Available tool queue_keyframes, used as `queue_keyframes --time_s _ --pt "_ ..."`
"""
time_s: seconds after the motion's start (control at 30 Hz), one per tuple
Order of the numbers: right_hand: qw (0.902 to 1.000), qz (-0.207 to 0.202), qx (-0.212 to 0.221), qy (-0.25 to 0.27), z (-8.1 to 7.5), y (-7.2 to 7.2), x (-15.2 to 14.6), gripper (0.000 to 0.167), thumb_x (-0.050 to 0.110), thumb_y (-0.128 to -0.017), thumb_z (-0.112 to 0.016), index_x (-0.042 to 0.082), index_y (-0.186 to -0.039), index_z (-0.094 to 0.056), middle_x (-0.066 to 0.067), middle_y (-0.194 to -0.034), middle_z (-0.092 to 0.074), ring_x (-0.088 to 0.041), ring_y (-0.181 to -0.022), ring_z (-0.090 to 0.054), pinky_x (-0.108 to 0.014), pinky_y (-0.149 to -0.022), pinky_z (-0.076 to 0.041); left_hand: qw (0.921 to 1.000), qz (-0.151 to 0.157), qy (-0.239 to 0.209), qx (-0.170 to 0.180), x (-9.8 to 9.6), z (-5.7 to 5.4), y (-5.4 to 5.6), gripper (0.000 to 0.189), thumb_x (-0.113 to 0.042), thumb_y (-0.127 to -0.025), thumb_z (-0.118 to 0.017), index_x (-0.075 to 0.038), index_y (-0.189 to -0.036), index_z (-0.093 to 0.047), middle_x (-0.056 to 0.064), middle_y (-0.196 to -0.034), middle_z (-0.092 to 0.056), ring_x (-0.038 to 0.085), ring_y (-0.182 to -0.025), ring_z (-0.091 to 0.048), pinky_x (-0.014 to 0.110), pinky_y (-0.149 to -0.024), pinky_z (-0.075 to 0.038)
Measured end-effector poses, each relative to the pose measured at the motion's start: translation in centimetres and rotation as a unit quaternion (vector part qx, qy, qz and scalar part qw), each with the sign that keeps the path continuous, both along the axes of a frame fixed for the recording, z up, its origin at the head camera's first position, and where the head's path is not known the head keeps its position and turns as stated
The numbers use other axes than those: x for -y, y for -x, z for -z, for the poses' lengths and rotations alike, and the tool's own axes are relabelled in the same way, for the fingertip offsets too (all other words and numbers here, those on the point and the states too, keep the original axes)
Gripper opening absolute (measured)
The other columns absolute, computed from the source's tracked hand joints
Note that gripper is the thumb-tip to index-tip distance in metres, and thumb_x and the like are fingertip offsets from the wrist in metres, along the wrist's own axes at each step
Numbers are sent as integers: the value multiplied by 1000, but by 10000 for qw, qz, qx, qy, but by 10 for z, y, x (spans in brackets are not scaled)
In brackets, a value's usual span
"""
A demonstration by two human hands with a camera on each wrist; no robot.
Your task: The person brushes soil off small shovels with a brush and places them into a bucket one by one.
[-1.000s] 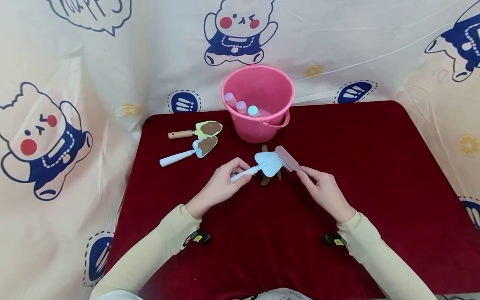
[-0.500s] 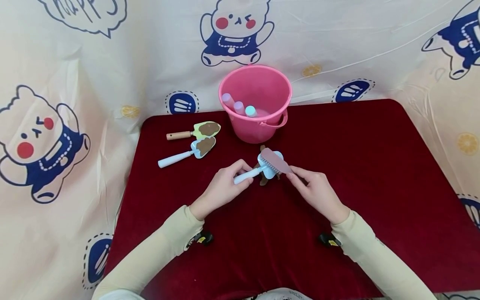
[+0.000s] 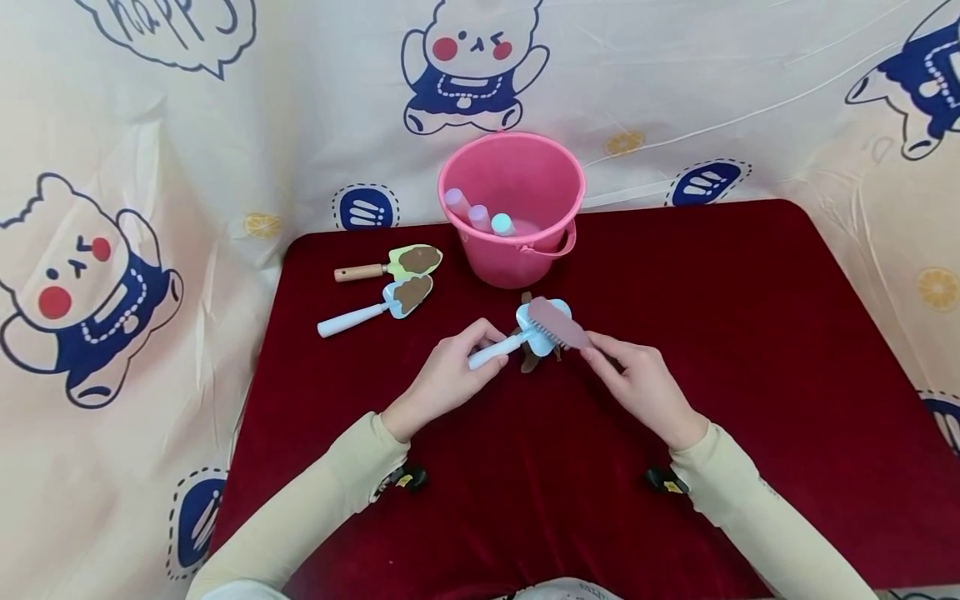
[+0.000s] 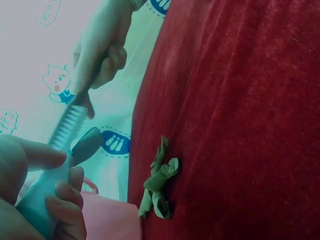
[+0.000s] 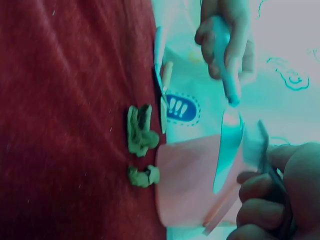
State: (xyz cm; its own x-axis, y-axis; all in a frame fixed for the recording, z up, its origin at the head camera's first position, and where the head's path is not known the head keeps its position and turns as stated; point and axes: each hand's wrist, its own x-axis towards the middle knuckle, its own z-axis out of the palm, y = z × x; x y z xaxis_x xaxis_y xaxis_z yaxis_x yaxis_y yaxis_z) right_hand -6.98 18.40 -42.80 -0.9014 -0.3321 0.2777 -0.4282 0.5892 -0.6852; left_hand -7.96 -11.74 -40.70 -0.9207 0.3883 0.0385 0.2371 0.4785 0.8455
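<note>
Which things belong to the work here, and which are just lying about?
In the job:
Blue trowel, in the left hand
Pink brush, in the right hand, over that trowel
Probably the brown scraps below

Lying about, it seems:
Green trowel and second blue trowel, though their brown patches may link them
Pink bucket, with three tubes inside

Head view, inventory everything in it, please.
Tablecloth: 1, dark red, underneath
Bucket: 1, pink, tablecloth's far side
Rods: 3, two lilac, one turquoise, in bucket
Lying trowels: 2, light blue and green, brown-patched, left of bucket
Clumps: count unclear, brown, nearer than bucket
Held trowel: 1, light blue, above clumps
Brush: 1, dusty pink, over held trowel's blade
Backdrop: count unclear, printed white, behind
Sleeves: 2, cream, lower half
Devices: 2, black, beside sleeves
Left grip: 1, bare, on held trowel
Right grip: 1, bare, on brush
</note>
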Motion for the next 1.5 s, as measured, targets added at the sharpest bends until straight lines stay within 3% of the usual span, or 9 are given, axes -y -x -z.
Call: queue_keyframes --time_s 0.1,0.3,0.43,0.73,0.97,1.1,1.2,1.4,1.5 --pt "9996 -238 -163 53 0 0 2 34 14 -101 -70 5 -133 -70 -11 -126 -73 -15 -103 -72 -39 -83 -60 9999 33 -150 22 -1 0 0 15 -13 -99 -69 -15 -113 -64 1 -96 -70 15 -74 -59 31 -67 -51" --pt "9994 338 110 -41 11 2 -7 34 14 -104 -65 -1 -134 -68 -17 -126 -72 -17 -85 -68 -45 -82 -60 9991 0 -387 179 -1 0 -2 15 -10 -98 -70 -12 -113 -66 2 -95 -69 17 -74 -58 30 -65 -50" --pt "9981 561 258 31 15 2 -13 34 16 -106 -61 -1 -136 -67 -19 -128 -71 -26 -100 -72 -49 -90 -57 9985 -18 -477 251 0 1 -3 15 -11 -99 -70 -12 -113 -66 2 -95 -69 18 -73 -58 30 -65 -49" --pt "9975 -490 -34 513 9 -3 -4 36 7 -100 -69 4 -136 -68 -13 -132 -70 -18 -120 -68 -11 -97 -47 9960 -49 -824 348 1 1 -1 14 -10 -101 -68 -8 -115 -64 8 -100 -72 18 -81 -62 29 -71 -50" --pt "9994 178 -62 296 10 0 -9 33 9 -102 -67 2 -134 -69 -14 -129 -71 -23 -111 -71 -14 -93 -51 9927 23 -1095 508 3 0 -1 13 -6 -101 -67 -5 -114 -65 9 -100 -74 37 -93 -70 29 -77 -54" --pt "9976 617 -47 323 13 1 -13 32 11 -103 -65 2 -134 -69 -16 -125 -73 -15 -81 -66 -12 -80 -49 9922 81 -1117 547 4 0 -2 12 -6 -102 -65 -4 -114 -64 10 -100 -75 38 -94 -70 28 -78 -55" --pt "9961 679 -52 555 14 -1 -11 31 12 -104 -64 3 -134 -69 -14 -125 -73 -10 -77 -60 -9 -76 -43 9925 56 -1066 591 5 -1 -2 12 -7 -103 -63 -5 -115 -63 12 -98 -74 32 -84 -68 26 -71 -51" --pt "9974 94 -274 661 14 -8 -4 32 5 -100 -69 5 -132 -70 -11 -125 -73 -10 -110 -69 -11 -94 -49 9882 33 -1064 1104 4 -2 -1 13 -13 -108 -57 -6 -117 -60 18 -93 -71 19 -59 -48 25 -54 -40" --pt "9979 15 -316 567 14 -9 -1 33 5 -100 -69 5 -132 -70 -10 -125 -73 -13 -106 -70 -13 -93 -51 9871 84 -1005 1241 2 -2 -2 13 -14 -109 -54 -5 -116 -58 15 -89 -70 18 -56 -49 26 -53 -41"
